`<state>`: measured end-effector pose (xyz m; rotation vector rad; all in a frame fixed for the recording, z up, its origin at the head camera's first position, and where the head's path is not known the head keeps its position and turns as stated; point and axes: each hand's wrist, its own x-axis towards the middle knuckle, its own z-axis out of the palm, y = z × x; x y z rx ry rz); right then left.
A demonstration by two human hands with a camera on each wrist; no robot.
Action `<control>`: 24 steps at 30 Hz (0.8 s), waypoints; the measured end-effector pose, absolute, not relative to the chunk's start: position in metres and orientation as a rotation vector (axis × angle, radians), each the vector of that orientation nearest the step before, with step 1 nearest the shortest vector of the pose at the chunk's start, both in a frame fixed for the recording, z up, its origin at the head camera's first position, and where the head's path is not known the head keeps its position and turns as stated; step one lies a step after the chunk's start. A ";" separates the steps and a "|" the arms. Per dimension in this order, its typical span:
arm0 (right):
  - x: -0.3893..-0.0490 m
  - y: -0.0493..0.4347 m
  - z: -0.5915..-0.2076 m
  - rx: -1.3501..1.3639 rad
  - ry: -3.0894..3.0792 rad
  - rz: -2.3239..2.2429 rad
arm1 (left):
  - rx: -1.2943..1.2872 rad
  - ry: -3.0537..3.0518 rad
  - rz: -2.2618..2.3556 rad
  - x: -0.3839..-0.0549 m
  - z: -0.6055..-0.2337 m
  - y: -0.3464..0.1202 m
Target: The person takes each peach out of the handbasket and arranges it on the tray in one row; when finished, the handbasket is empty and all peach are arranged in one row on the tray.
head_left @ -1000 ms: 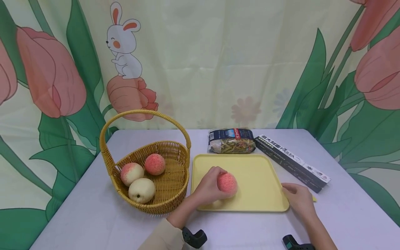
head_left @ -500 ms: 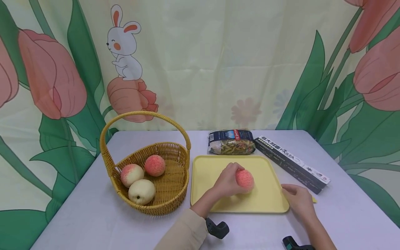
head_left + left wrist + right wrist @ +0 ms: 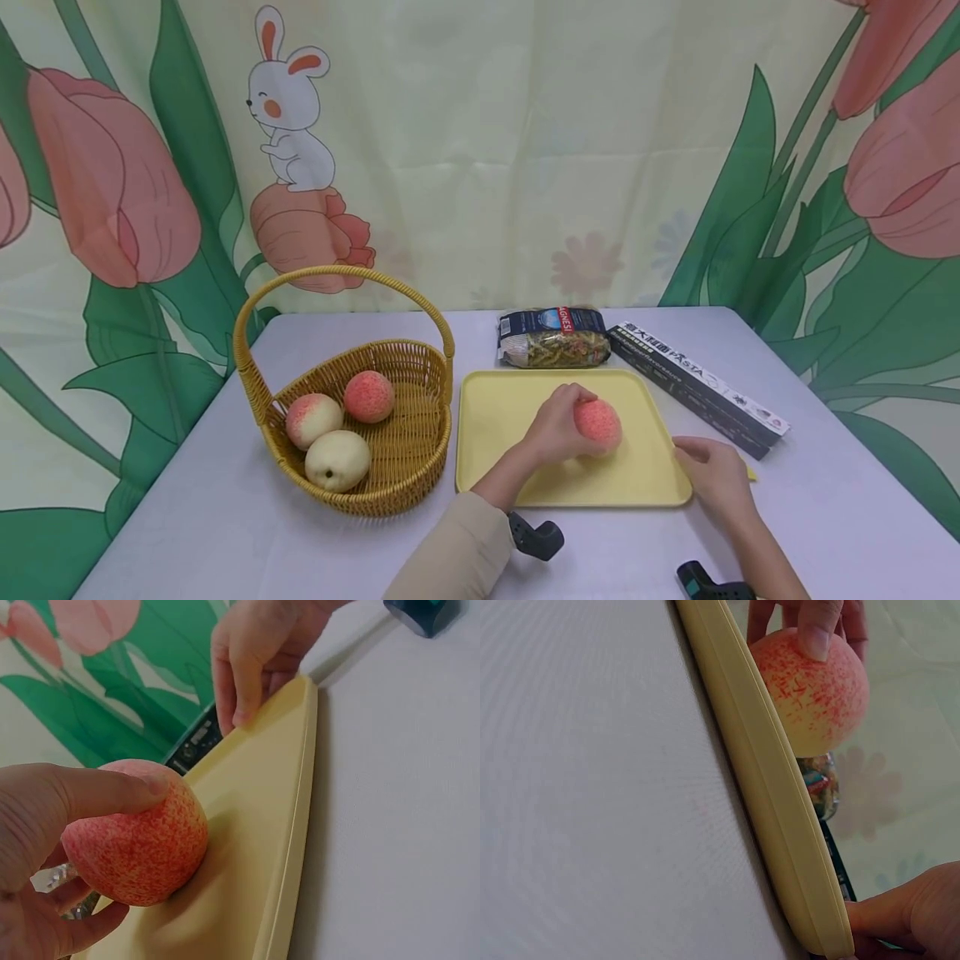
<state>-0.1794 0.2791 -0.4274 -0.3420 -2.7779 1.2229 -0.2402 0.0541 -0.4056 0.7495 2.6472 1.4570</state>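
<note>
My left hand (image 3: pixel 558 427) grips a pink-red peach (image 3: pixel 598 425) over the right half of a shallow yellow tray (image 3: pixel 501 396). In the left wrist view the thumb lies across the top of the peach (image 3: pixel 142 851), with fingers curled beneath it. Whether the peach touches the tray is hard to tell. My right hand (image 3: pixel 716 475) pinches the tray's right edge near its front corner; in the right wrist view its thumb lies against the rim (image 3: pixel 799 847). A wicker basket (image 3: pixel 416 483) on the left holds a red peach (image 3: pixel 369 397), a pink-and-cream peach (image 3: pixel 312 421) and a pale round fruit (image 3: pixel 337 461).
Behind the tray lies a bag of pasta (image 3: pixel 553 337). A long black pasta box (image 3: pixel 697 387) slants along the right side. The basket's tall handle (image 3: pixel 341 271) arches up. A small yellow object (image 3: pixel 752 473) shows beside my right hand, mostly hidden.
My left hand has carried the peach to the right across the tray, mostly in the first half second. My right hand stays at the tray's edge.
</note>
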 end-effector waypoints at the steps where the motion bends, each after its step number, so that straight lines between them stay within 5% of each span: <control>1: -0.179 0.279 -0.427 -0.339 -2.777 1.222 | 0.750 2.646 1.459 -0.241 -0.406 0.056; 24: -0.179 0.278 -0.425 -0.337 -2.788 1.233 | 0.809 2.766 1.250 -0.252 -0.409 0.100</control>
